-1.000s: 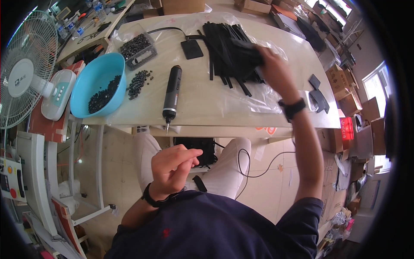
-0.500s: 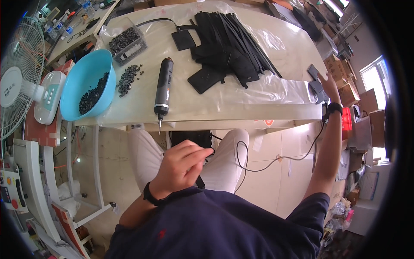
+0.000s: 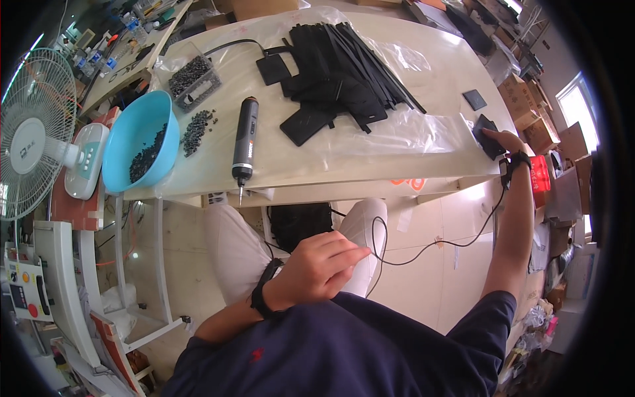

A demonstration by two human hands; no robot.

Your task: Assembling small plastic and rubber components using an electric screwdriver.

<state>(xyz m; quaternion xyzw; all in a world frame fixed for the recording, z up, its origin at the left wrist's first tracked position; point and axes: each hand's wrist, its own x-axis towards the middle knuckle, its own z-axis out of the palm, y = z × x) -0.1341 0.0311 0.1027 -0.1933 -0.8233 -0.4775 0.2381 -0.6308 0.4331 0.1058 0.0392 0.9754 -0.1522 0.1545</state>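
Observation:
My left hand (image 3: 323, 268) is raised over my lap, thumb and fingers pinched together. Whatever lies between its fingertips is too small to name; the black cable passes behind them. At the table's right edge, my right hand (image 3: 507, 140) has its fingers closed on a dark flat piece (image 3: 487, 134), which seems to be part of a small stack. Just beyond it lies a single dark square piece (image 3: 474, 100). On the table, a dark electric screwdriver (image 3: 245, 142) points its bit toward me, past the front edge. Black straps with flat pads (image 3: 337, 86) are heaped at the middle.
To the left stand a blue bowl (image 3: 149, 162) of small black parts and a clear box (image 3: 195, 79) of similar parts. A loose pile (image 3: 197, 132) lies beside them. A fan (image 3: 33, 145) stands far left. A black cable (image 3: 450, 243) hangs below the right edge.
My right hand has drawn back from the far dark piece to the nearer ones, its fingers now closed on them. My left hand, still pinched, has moved right. The view has shifted slightly.

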